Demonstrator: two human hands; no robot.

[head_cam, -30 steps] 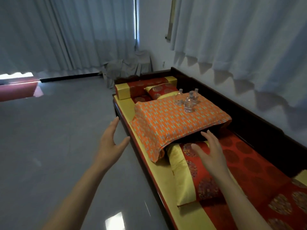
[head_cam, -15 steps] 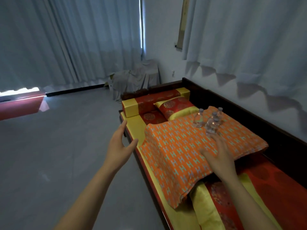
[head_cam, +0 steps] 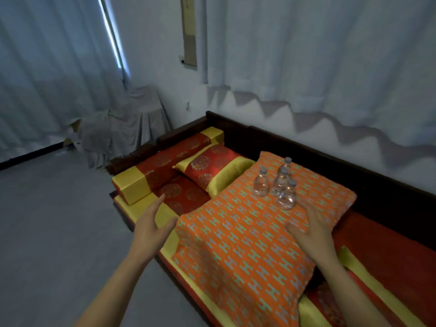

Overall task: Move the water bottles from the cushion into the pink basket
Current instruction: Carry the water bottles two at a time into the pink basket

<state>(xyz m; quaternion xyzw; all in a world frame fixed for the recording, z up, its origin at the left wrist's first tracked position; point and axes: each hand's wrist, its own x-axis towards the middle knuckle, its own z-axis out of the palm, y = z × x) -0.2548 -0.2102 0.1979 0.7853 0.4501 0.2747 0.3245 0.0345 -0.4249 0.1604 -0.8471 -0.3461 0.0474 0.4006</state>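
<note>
Orange cloth with rows of pale H shapes was seen on the cushion [head_cam: 247, 232], which was laid on a red and gold bench [head_cam: 389, 251]. Four clear bottles [head_cam: 280, 182] were stood upright in a close bunch on the far part of the cushion, each with a pale cap. Any labels on them were too blurred to be read.

The right hand [head_cam: 311, 227] was held flat over the cushion, fingers spread and straight, just beside the nearest bottle [head_cam: 286, 197]. Whether that bottle was touched could not be told, and nothing was gripped. The left hand [head_cam: 151, 227] was held in the air at the cushion's left edge, fingers straight, thumb out, with nothing in it.

A red and gold pillow [head_cam: 212, 171] was set just behind the cushion, touching it, with a long bolster [head_cam: 165, 171] beyond. Pale curtains [head_cam: 330, 55] were hung along the wall behind.
</note>
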